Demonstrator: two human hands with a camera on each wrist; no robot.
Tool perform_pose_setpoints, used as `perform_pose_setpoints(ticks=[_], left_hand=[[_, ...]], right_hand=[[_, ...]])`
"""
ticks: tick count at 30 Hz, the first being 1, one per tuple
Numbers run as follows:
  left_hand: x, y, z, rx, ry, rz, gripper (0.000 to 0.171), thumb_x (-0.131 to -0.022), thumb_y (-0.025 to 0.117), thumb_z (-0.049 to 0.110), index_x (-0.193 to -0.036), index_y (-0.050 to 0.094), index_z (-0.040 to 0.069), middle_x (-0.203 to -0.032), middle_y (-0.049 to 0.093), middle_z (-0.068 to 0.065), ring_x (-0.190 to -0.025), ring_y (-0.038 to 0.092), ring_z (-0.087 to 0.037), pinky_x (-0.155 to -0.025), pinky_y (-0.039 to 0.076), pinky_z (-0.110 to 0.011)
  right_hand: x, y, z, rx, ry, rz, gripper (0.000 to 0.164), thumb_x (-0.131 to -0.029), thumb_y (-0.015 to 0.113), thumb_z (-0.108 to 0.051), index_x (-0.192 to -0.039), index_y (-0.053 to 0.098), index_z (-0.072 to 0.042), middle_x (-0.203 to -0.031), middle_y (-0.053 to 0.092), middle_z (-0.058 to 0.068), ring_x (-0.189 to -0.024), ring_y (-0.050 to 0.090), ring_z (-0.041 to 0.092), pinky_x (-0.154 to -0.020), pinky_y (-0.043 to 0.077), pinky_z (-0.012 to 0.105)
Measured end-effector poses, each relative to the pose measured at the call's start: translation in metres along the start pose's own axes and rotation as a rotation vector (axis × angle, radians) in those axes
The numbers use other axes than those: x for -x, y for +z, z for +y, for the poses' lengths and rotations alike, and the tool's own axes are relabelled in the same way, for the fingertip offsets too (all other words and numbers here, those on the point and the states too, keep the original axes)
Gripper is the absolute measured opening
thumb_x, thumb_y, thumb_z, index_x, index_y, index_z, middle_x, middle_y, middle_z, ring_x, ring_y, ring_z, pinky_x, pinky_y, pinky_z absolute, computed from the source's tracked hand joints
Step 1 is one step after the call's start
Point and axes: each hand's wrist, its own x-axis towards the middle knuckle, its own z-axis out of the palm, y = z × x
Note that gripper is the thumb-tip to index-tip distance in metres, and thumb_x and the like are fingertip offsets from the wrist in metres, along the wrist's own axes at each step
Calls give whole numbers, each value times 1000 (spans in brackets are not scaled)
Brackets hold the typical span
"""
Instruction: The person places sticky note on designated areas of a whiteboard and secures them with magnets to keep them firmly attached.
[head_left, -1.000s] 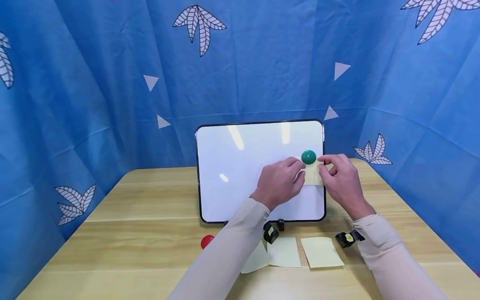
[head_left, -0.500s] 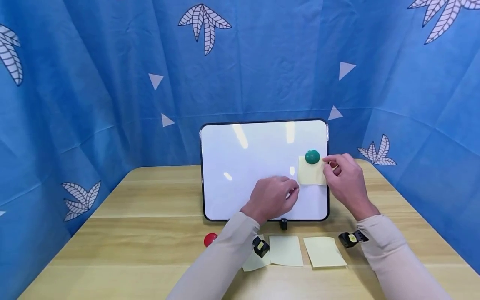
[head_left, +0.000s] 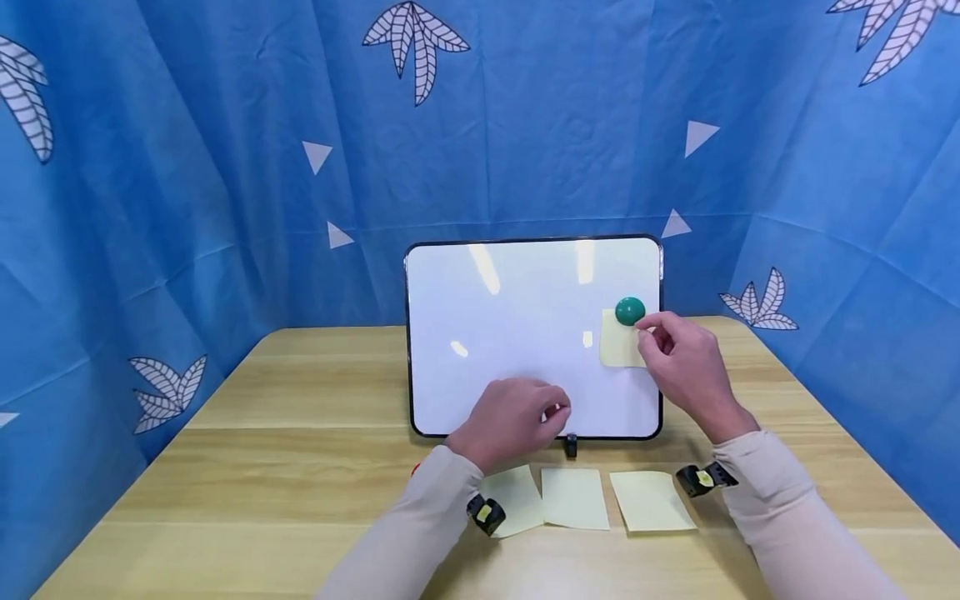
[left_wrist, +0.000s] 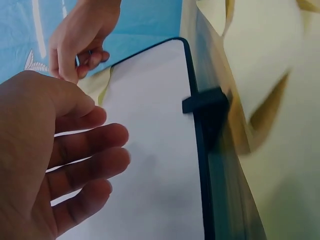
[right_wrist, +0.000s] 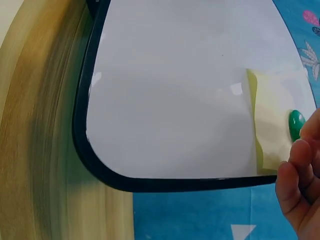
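A small whiteboard [head_left: 495, 325] stands upright on the table. Near its right edge a yellow paper note [head_left: 617, 348] lies against it under a round green magnet [head_left: 629, 311]. My right hand [head_left: 688, 367] is at the note's right side, fingers bent, with its fingertips right at the magnet's lower edge; that hand covers the note's right part. In front of the board's lower middle hangs my left hand [head_left: 513, 423], its fingers loosely curved. The left wrist view shows nothing between the fingers of that left hand [left_wrist: 75, 150].
Three yellow notes lie in front of the board: a left one [head_left: 517, 504], a middle one [head_left: 576, 500] and a right one [head_left: 652, 502]. A red round thing [head_left: 416, 469] peeks out behind my left sleeve. A black foot [head_left: 572, 446] supports the board.
My left hand has come away from the note and moved down and left across the board. My right hand has shifted from the note's right edge leftward to just below the magnet.
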Motion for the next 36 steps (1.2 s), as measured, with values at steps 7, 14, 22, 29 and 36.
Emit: perform_pose_setpoints(ticks=[7,14,22,29,36], left_hand=[[20,-3,-13,74,-113,-61,18,-99,59,25,-92,76,23,-78,64,17,-70,54,4,-65,45,-16],[37,-1,-24,102,-149,-60,16,-97,61,22,-88,75,22,-77,62,16,-69,53,-1,-64,45,-18],[56,-7,-42,134,-207,-111,14,-98,63,24,-93,76,22,-81,63,16,-74,54,-4,-69,48,-24],[68,-19,-54,153,-272,-129,12,-97,66,28,-98,77,23,-84,65,16,-76,56,-5,-74,51,-26],[86,-22,-68,157,-306,-148,8,-94,70,26,-96,77,23,-82,64,17,-75,55,-5,-71,51,-26]], right_hand=[[1,2,-5,-17,-31,-69,13,-92,61,-3,-98,73,-4,-69,57,2,-61,48,17,-52,41,26],[4,4,-14,-33,-62,-172,12,-92,64,-2,-98,73,-6,-69,57,-1,-62,49,16,-55,44,29],[5,10,-23,-7,-120,-335,12,-92,66,-4,-99,73,-8,-69,56,-6,-63,50,13,-59,46,30],[6,13,-25,-3,-116,-400,11,-92,66,-6,-100,73,-9,-71,56,-6,-64,50,13,-59,46,29],[12,17,-31,-11,-93,-508,10,-94,67,-11,-101,73,-11,-76,60,-8,-67,52,12,-62,49,29]])
